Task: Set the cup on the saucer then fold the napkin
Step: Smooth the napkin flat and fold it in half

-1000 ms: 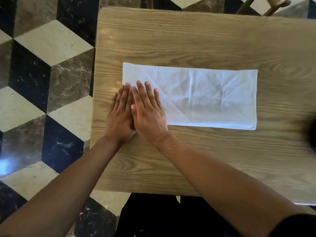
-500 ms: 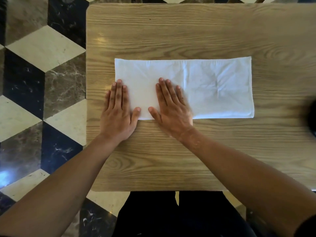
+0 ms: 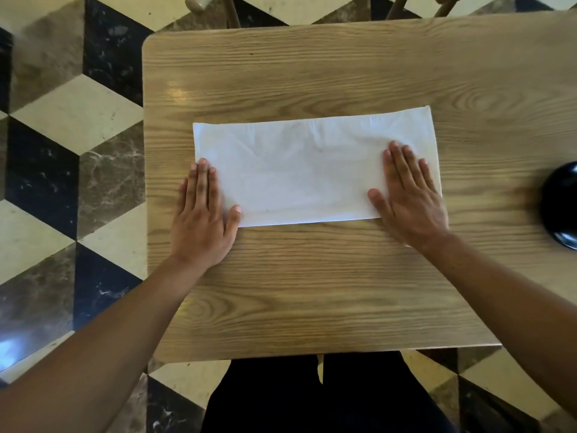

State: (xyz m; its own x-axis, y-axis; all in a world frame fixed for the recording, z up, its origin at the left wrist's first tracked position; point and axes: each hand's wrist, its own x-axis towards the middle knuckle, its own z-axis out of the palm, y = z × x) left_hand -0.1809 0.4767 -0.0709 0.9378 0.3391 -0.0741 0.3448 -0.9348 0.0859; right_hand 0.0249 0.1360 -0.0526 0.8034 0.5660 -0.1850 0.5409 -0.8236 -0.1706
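Observation:
A white napkin [image 3: 306, 170] lies flat on the wooden table [image 3: 312, 292] as a long rectangle, folded once. My left hand [image 3: 203, 214] rests flat, palm down, on its near left corner, fingers together and thumb out. My right hand [image 3: 409, 195] presses flat on its near right end. Neither hand grips anything. A round black object [image 3: 562, 204], cut off by the frame's right edge, sits on the table to the right of the napkin; I cannot tell whether it is the cup or the saucer.
The table's left edge runs close to my left hand, with a patterned marble floor [image 3: 62, 151] below. Wooden chair legs [image 3: 231, 10] stand beyond the far edge. My dark-clothed legs [image 3: 321, 398] are under the near edge.
My right hand has slid rightward along the napkin from beside the left hand to the napkin's right end. The left hand stays at the left end.

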